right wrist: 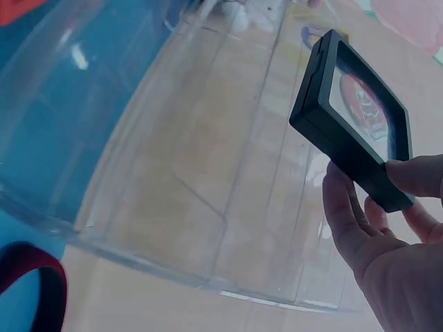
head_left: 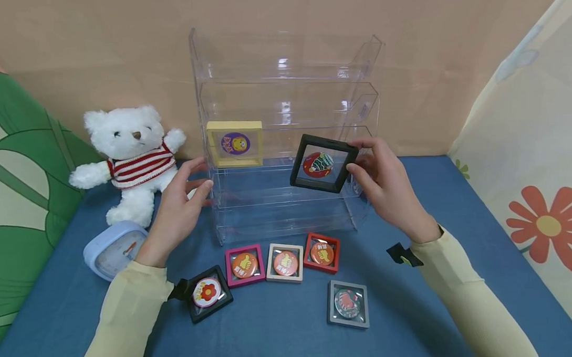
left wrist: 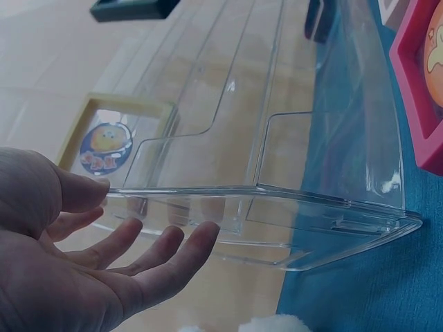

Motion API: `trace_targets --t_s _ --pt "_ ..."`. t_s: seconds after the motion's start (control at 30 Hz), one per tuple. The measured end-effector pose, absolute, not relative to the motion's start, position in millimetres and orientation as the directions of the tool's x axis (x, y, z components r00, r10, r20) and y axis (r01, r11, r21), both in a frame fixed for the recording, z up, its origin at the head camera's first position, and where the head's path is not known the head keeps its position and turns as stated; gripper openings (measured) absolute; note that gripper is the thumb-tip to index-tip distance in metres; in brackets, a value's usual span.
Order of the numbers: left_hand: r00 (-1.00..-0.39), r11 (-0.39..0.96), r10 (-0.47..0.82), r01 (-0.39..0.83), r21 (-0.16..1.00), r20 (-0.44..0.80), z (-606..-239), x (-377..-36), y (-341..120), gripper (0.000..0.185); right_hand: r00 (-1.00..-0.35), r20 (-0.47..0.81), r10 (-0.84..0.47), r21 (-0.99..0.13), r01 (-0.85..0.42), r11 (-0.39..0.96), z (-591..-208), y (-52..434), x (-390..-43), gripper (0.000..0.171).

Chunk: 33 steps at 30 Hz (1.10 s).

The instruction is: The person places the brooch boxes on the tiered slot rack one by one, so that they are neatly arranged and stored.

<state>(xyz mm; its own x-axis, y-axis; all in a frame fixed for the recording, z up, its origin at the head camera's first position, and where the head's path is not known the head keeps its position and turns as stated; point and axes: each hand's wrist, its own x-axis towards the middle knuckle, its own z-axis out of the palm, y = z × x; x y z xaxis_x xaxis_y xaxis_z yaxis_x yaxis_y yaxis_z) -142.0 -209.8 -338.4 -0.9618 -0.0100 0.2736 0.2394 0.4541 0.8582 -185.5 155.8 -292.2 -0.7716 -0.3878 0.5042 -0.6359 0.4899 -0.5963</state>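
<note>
While the right hand [head_left: 389, 185] is pinching a black display frame [head_left: 322, 164] by its right edge between thumb and fingers, it is holding that frame in the air just in front of the clear acrylic shelf rack [head_left: 284, 136], about level with the rack's second tier from the bottom. A round red badge with a green tree shape is showing inside the frame, which is tilting slightly. From the right wrist view the thumb is pressing on the frame's front edge and the fingers [right wrist: 342, 214] are curling behind it, so the grip is clamped on the frame.

The left hand [head_left: 179, 206] is resting against the rack's left side wall with fingers straight and spread, holding nothing; the left wrist view is showing the fingertips [left wrist: 201, 238] just at the edge of the clear wall.

A yellow frame [head_left: 235, 143] with a purple badge is standing on a shelf at the rack's left end. On the blue tabletop [head_left: 282, 336] in front of the rack, a pink frame [head_left: 244, 265], a beige frame [head_left: 285, 262] and a red frame [head_left: 321, 252] are lying in a row, with a second black frame [head_left: 207, 293] holding a flower badge nearer the left sleeve and a grey frame [head_left: 348, 303] nearer the camera. A white teddy bear [head_left: 129, 157] in a striped jumper is sitting to the left, with a pale blue clock [head_left: 114, 251] just beside it
</note>
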Motion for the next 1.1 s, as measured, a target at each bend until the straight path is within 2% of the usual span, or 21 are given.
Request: trace_targets --t_s 0.8,1.1 --pt "-0.961 0.453 -0.011 0.241 0.858 0.276 -340.3 -144.1 -212.4 0.052 -0.705 0.617 -0.351 -0.573 -0.707 0.414 -282.0 116.8 -225.9 0.038" --pt "-0.962 0.449 -0.01 0.24 0.861 0.273 -339.4 -143.4 -212.5 0.052 -0.683 0.644 -0.345 -0.515 -0.72 0.465 -282.4 104.4 -236.0 0.036"
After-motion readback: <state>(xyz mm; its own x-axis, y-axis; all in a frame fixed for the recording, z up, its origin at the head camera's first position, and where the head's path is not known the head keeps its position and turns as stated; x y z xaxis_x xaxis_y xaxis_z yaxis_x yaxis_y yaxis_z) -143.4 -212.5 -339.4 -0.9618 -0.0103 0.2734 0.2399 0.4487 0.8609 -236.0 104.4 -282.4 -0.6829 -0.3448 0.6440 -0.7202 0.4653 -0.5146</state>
